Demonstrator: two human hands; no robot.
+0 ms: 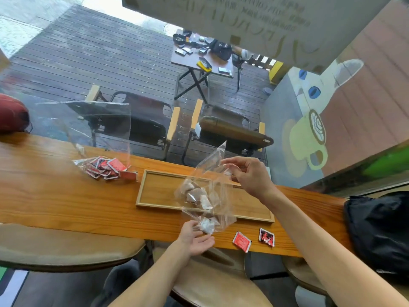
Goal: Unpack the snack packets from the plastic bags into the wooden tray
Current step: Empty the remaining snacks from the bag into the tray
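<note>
Head view. Contents of clear plastic bag point(204, 191) hard to make out through crinkled film: several pale, whitish-brown packets point(194, 193), count not readable. Second clear bag point(104, 138) well off to the left of the left hand, upper part nearly invisible against the window; red packets point(104, 168) heaped at its bottom, partly overlapping, number unclear. Black bag point(380, 231) to the right of the right forearm, cut off by frame edge.

Wooden tray point(155, 191) lying on the orange wooden counter point(44, 191), directly beyond the left hand and below the right; visible floor of tray bare, middle part screened by the hanging bag. Two loose red packets point(242, 241) point(266, 237) flat on the counter, just right of the left hand, outside the tray.

Right hand point(250, 176) raised above the tray, fingers curled, pinching the upper part of the clear bag. Left hand point(195, 239) at the near counter edge, palm up, fingers relaxed and spread, fingertips touching the bag's lower corner where one pale packet point(207, 226) sits. Hands apart, bag stretched between them.
</note>
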